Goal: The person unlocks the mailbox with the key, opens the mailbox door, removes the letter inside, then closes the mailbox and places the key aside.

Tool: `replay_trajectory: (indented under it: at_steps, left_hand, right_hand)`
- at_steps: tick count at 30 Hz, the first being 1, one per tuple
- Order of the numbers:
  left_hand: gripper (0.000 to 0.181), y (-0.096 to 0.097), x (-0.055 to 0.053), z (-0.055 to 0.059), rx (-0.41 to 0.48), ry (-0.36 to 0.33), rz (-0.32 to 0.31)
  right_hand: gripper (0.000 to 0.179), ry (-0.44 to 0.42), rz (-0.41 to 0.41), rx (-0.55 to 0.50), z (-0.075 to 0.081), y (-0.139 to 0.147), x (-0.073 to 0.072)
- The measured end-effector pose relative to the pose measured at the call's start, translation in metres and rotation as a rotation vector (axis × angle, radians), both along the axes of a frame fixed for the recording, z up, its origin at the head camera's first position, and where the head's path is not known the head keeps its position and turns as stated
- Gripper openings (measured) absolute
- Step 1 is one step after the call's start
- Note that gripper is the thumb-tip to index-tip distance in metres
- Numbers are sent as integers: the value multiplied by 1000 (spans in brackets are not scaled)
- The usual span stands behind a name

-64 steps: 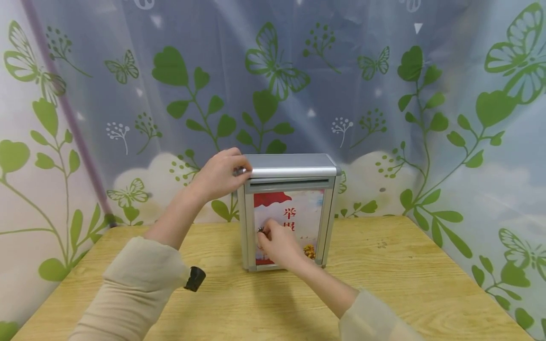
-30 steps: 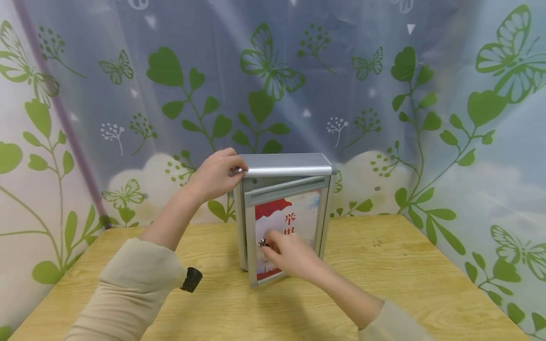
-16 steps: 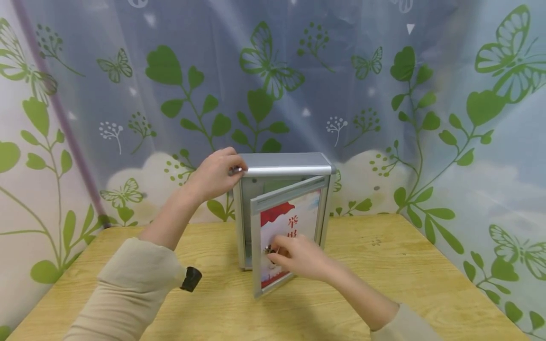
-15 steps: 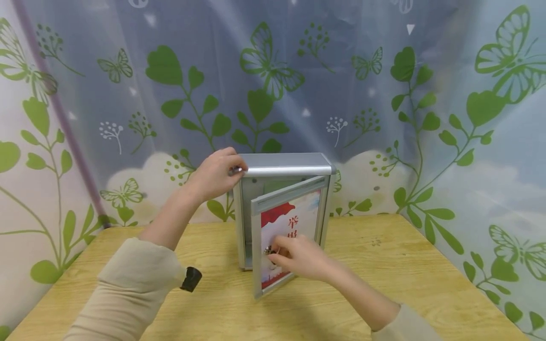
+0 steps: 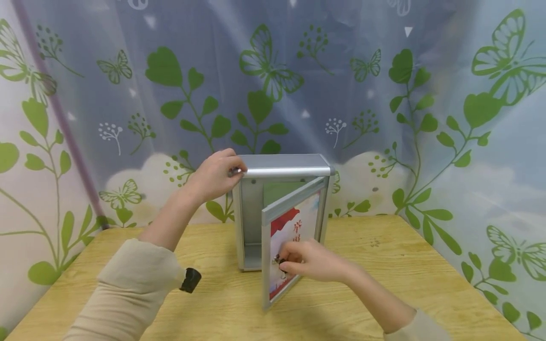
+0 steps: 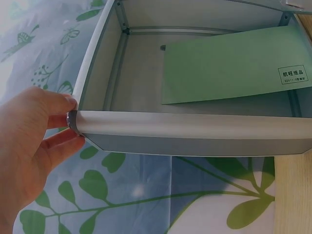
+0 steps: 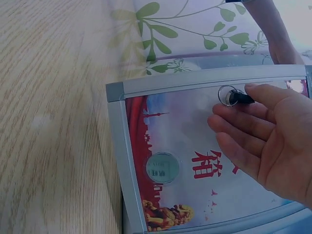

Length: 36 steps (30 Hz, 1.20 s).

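A silver-grey metal suggestion box (image 5: pixel 286 161) stands upright on the table. Its front door (image 5: pixel 266 260), covered by a red-and-white poster with Chinese characters, is swung out on its right side. My left hand (image 5: pixel 215 175) grips the box's upper left corner; in the left wrist view its thumb and fingers pinch the dark corner cap (image 6: pixel 72 121). With thumb and forefinger my right hand (image 5: pixel 317 261) pinches a black-headed key (image 7: pixel 242 98) at the door's lock, a metal ring (image 7: pixel 225 95) hanging from it. Inside the box leans a green envelope (image 6: pixel 229 68) with a printed stamp.
The wood-grain table (image 5: pixel 384 279) extends on both sides of the box. Behind it hangs a curtain (image 5: pixel 341 71) with green leaves and butterflies. A round clear window (image 7: pixel 165 168) sits in the lower part of the door. A black strap end (image 5: pixel 190 280) juts from the left sleeve.
The door has gone from shut to swung well out toward me, pulled by the right hand at the key. The green envelope inside has come into sight. The left hand keeps its grip.
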<state>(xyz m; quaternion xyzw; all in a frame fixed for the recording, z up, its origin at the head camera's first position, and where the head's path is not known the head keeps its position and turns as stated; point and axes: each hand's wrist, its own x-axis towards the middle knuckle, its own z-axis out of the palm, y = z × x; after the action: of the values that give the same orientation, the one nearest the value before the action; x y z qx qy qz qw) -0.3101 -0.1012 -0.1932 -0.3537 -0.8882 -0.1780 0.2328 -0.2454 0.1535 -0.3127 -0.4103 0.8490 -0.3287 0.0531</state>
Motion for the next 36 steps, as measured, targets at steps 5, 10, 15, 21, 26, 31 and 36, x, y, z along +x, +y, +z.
replay_trajectory:
  at_steps: [5,10,15,21,26,31,36]
  left_hand:
    - [12,0,-1,-1,6,3,-8]
    - [11,3,-1,-2,3,-3,-10]
    - [10,4,-1,-2,1,-10,1]
    - [12,4,-1,-3,3,-13,4]
    - [13,5,0,-2,5,-20,11]
    - [13,5,0,-3,5,-16,15]
    - [13,3,0,-3,11,-9,12]
  right_hand:
    - [9,-140,13,-13,3,11,4]
    - [11,-266,13,15,9,26,9]
    - [15,-320,70,10,11,41,10]
    - [16,-363,106,18,11,59,11]
    - [17,-386,146,19,13,74,12]
    - [16,-424,169,5,16,88,14]
    - [20,-459,183,-27,16,104,14]
